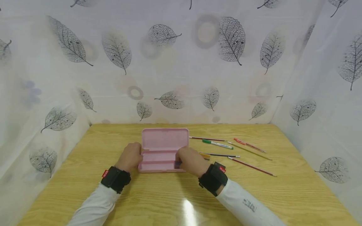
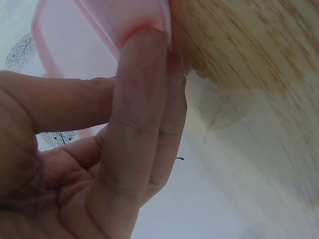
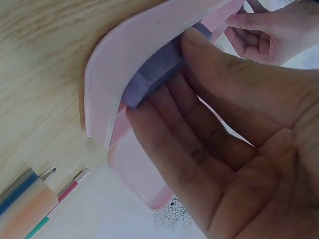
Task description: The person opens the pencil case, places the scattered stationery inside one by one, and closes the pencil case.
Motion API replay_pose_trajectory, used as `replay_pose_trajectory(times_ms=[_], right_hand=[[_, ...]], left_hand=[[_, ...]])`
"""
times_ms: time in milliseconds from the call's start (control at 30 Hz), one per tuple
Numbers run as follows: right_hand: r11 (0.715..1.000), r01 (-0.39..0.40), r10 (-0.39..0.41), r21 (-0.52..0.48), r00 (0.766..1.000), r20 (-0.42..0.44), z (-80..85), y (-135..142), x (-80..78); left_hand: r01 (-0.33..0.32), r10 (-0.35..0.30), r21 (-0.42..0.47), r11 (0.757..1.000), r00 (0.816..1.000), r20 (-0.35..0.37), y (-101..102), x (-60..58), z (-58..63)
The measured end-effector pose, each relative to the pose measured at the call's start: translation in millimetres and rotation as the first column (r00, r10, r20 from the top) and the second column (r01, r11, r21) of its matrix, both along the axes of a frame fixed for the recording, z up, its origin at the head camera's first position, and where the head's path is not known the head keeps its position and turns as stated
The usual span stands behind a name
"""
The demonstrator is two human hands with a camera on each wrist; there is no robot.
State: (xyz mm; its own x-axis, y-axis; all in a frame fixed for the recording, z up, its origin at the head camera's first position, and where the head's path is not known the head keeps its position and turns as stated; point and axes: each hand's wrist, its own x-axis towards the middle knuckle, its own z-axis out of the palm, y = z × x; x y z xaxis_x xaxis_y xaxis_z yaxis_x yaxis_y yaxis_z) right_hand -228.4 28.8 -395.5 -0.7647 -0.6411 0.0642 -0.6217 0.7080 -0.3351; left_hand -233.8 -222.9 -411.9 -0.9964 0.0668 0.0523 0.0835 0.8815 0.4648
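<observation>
A pink pencil case (image 1: 165, 139) lies open on the table, its lid tilted back and its tray divided lengthwise. My left hand (image 1: 130, 157) pinches the left end wall of the tray, thumb and fingers on the pink rim (image 2: 142, 15) in the left wrist view. At the tray's right end, my right hand (image 1: 193, 160) grips a small purple block (image 3: 158, 68) between thumb and fingers. The block sits in the front compartment, right against the front wall (image 3: 114, 59). Its kind is hard to make out, as the fingers cover part of it.
Right of the case lie a green-capped marker (image 1: 217, 144), a red pen (image 1: 249, 145), a yellow pencil (image 1: 249, 150), a dark pencil (image 1: 222, 154) and red pencils (image 1: 251, 166). An orange, white and blue block (image 3: 27, 201) lies beside the right hand. A leaf-print curtain (image 1: 181, 62) surrounds the table.
</observation>
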Motion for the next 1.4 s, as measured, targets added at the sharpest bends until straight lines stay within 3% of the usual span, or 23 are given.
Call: replay_pose_trajectory(times_ms=[600,967,1200,1400], right_hand=[[1.0,0.006,-0.006,0.011,1.0,0.013,0.5,1,0.2],[0.999,0.021,-0.02,-0.031,1.0,0.024,3.2,7,4.2],[0.996,-0.005,0.002,-0.084,0.999,-0.034,3.7,17,8.5],[0.996,0.045,-0.049,-0.081,0.998,-0.038,9.3,35,11.8]], left_hand=[[0.012,-0.011,0.009,1.0,1.0,-0.028,1,0.7,2.4],[0.006,-0.006,0.012,1.0,1.0,-0.012,0,0.5,1.8],[-0.006,0.006,0.008,1.0,1.0,0.011,0,0.3,-0.7],[-0.008,0.008,0.011,1.0,1.0,0.008,1,2.1,-0.2]])
